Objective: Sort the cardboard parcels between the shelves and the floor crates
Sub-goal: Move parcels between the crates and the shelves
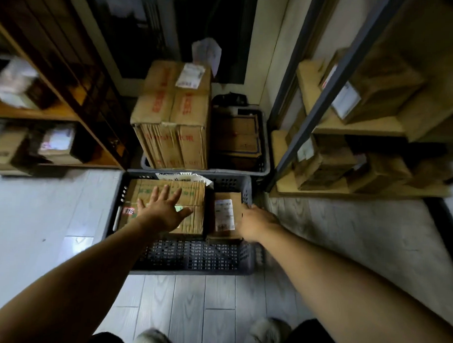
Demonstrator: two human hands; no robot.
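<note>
A dark grey slotted crate (191, 257) sits on the floor in front of me. Inside it lies a wide cardboard parcel (191, 193) with green print, and beside it on the right a small parcel (225, 215) with a white label. My left hand (162, 210) hovers over the wide parcel with fingers spread, holding nothing. My right hand (254, 222) grips the right edge of the small parcel. Behind stands a second grey crate (265, 160) with a tall parcel (173, 118) printed in red and a flat parcel (237, 135).
A wooden shelf unit (76, 109) on the left holds several labelled parcels. A metal-framed shelf (325, 97) on the right holds more boxes on two levels. Pale plank floor (51, 216) lies on both sides of the crates. My slippers (268, 332) show at the bottom edge.
</note>
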